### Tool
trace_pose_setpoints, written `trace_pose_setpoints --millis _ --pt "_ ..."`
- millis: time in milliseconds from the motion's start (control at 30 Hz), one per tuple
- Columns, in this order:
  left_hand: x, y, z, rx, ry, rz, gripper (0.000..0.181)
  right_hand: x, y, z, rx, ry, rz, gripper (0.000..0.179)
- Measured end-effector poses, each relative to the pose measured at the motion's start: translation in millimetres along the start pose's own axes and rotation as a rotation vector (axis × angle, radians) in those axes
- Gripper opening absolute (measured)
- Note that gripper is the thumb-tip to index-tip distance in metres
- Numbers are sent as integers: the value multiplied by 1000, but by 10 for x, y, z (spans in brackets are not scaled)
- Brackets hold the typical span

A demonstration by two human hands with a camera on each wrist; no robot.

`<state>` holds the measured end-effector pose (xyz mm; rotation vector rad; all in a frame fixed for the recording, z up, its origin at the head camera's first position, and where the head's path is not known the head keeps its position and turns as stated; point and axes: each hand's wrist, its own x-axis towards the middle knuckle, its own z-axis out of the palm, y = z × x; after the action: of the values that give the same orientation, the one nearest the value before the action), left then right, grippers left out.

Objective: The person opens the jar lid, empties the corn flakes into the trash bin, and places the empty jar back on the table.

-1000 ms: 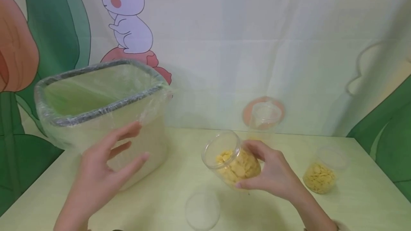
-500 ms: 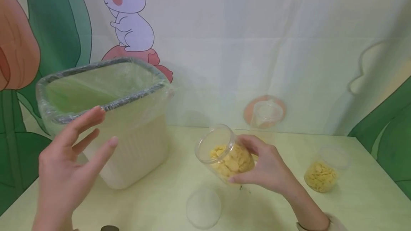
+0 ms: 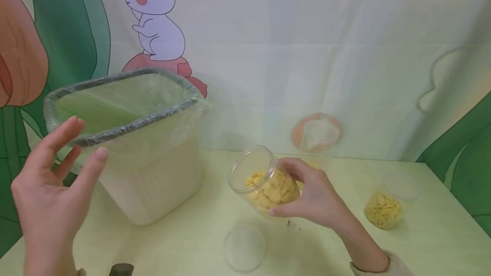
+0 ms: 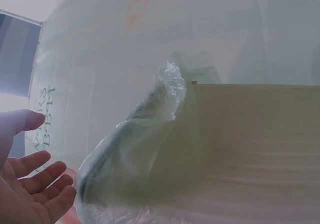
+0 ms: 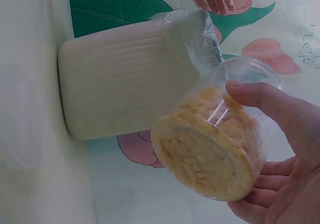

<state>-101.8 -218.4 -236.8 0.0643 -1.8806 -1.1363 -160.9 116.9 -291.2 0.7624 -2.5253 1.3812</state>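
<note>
My right hand (image 3: 316,197) grips a clear plastic jar (image 3: 281,191) partly filled with yellow flakes. The lidless jar is tipped, its mouth facing up and left, and it hangs above the table. From the right wrist view, thumb and fingers (image 5: 272,181) wrap the jar (image 5: 205,149) and its base faces the camera. My left hand (image 3: 53,199) is raised with nothing in it, fingers loosely bent, overlapping the front left of a pale bin (image 3: 153,186). A clear plastic liner (image 4: 135,169) covers the bin's dark rim.
A round clear lid (image 3: 244,248) lies on the table below the held jar. To the right stands another jar (image 3: 385,211) of flakes; a clear container (image 3: 321,133) stands behind my right hand. A dark object (image 3: 122,269) shows at the bottom edge. Small dark specks (image 3: 289,222) dot the table.
My left hand has moved left, from in front of the bin to its left side. The right hand and held jar have shifted slightly left and up in the head view.
</note>
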Motion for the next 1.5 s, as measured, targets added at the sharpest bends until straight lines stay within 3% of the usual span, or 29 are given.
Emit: trace_pose_setpoints --millis 500,833,1200,1500 --pt "98 -144 8 58 107 -72 44 47 -50 34 16 4 -26 75" --pt "142 -231 37 123 157 -167 43 95 -114 46 -8 1 -12 77" --pt "167 -316 43 116 141 -262 44 218 -211 54 -32 21 -19 77" --pt "194 -317 32 103 95 -384 46 340 -316 68 -29 19 -12 78"
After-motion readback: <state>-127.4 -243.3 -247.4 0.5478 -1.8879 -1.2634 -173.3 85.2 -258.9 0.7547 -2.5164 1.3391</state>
